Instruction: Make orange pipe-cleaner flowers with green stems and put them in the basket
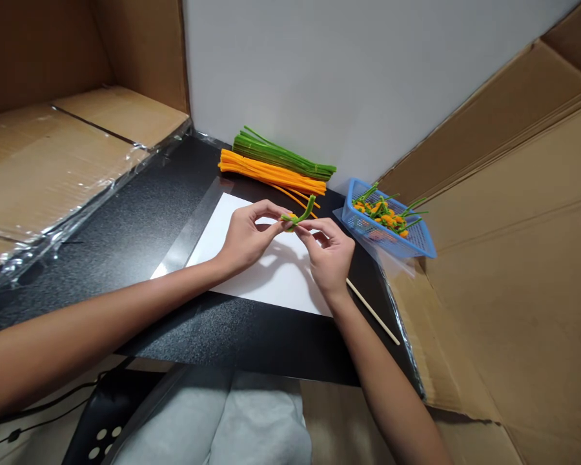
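Above a white sheet of paper, my two hands meet at a small green and orange pipe cleaner piece. My left hand pinches its left side between thumb and fingertips. From the right, my right hand pinches the same piece, its fingers curled in. One green end of the piece sticks up and to the right, above my right fingertips. A bit of orange shows at the middle, partly covered by my fingers.
Behind my hands lie a green pipe cleaner bundle and an orange pipe cleaner bundle. A blue basket at the right holds several green and orange pieces. A thin wooden stick lies by my right forearm. Cardboard flanks the black table.
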Available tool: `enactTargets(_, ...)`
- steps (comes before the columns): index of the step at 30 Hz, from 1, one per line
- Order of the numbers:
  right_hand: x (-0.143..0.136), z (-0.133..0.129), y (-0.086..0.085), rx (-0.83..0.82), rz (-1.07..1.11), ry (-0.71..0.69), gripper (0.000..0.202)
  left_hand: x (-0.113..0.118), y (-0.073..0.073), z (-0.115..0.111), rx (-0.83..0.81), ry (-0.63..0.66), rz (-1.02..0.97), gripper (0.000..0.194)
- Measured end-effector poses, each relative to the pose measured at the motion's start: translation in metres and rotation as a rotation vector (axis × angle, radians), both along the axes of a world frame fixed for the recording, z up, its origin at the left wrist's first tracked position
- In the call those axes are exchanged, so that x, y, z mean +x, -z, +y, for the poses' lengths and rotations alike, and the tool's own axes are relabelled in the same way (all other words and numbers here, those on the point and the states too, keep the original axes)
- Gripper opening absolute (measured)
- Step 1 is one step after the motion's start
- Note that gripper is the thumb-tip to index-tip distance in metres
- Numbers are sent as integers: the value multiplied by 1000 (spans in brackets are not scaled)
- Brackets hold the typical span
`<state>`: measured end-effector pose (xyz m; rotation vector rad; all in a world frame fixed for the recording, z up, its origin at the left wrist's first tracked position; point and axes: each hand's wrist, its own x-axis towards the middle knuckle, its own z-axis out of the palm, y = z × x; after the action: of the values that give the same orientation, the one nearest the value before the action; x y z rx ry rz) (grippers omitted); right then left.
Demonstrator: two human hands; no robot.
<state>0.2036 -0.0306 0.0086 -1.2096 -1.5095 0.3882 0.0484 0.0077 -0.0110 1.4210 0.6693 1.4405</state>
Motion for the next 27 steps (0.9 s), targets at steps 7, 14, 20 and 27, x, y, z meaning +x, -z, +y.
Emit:
enactTargets(7,-4,0,-6,-251,228,-33,17,4,3,-5,169,-129,64,12)
enactTargets(14,6,3,-20,-805,629,-269,20,-1,3,-4,495,-167,227,8)
enactTargets(20,6,1,-22,-805,596,-260,26,-5,0,-2,511,-161,318,8)
enactTargets(27,7,5,-9,-469,303,-150,27,-1,0,-1,119,-108,198,12)
